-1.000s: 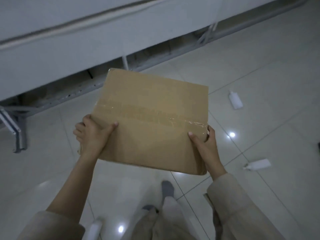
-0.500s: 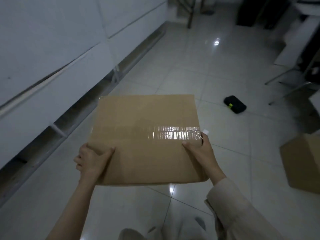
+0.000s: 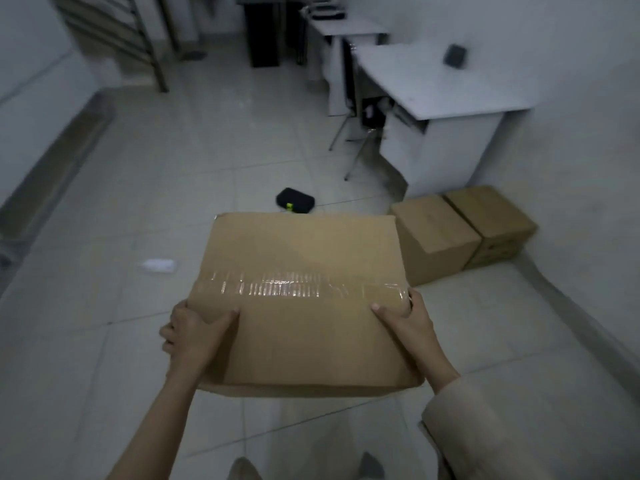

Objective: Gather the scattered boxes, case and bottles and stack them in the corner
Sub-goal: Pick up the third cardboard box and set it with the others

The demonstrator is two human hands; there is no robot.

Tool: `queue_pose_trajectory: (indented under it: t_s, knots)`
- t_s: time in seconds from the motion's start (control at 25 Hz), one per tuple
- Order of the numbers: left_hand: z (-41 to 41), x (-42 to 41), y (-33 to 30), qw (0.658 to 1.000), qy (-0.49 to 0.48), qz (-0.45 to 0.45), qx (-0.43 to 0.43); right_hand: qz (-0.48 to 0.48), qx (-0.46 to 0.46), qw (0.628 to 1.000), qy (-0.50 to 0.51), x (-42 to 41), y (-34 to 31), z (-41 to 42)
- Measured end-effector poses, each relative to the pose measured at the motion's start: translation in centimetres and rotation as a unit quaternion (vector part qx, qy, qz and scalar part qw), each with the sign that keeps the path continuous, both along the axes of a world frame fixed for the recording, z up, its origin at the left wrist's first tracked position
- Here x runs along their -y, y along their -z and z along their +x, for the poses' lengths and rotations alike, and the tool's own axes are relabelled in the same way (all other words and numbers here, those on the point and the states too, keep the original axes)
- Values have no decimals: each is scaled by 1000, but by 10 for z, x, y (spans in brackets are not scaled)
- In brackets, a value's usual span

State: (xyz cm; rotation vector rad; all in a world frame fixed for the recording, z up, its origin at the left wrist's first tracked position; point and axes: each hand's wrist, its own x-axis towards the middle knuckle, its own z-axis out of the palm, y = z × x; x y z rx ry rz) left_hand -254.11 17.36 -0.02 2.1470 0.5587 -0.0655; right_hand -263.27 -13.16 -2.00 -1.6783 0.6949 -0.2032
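I hold a large taped cardboard box (image 3: 304, 299) flat in front of me, above the tiled floor. My left hand (image 3: 194, 336) grips its near left side, thumb on top. My right hand (image 3: 408, 323) grips its near right side the same way. Two smaller cardboard boxes (image 3: 433, 237) (image 3: 491, 220) stand side by side on the floor at the right, against the wall by a white desk. A black case (image 3: 294, 200) with a green mark lies on the floor just beyond the held box. A white bottle (image 3: 159, 265) lies on the floor to the left.
A white desk (image 3: 436, 88) with a dark object on top stands at the right, chair legs beside it. A second desk and dark cabinet are further back. A metal stair rail (image 3: 149, 46) is at the back left. A low wall ledge runs along the left.
My view has swung right from the left wall toward the room's corner; the two boxes by the desk and the black case are now ahead. Both hands keep the same grip.
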Motion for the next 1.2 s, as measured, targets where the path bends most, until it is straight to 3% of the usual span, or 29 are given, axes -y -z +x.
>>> queue_pose_trajectory:
  t_s: [0.2,0.56,1.04,1.2]
  knots:
    - [11,160,-3,992,125,-4,18,-16,9,991,129,131,-8,-51]
    - [33,381,-6,943,331,-4,19,-22,-4,948,317,268,-1,-123]
    - [170,679,26,899,434,26,-48,6,-50,902,429,490,30,-28]
    - [199,774,48,868,492,25,-68,20,-77,892,445,567,54,-12]
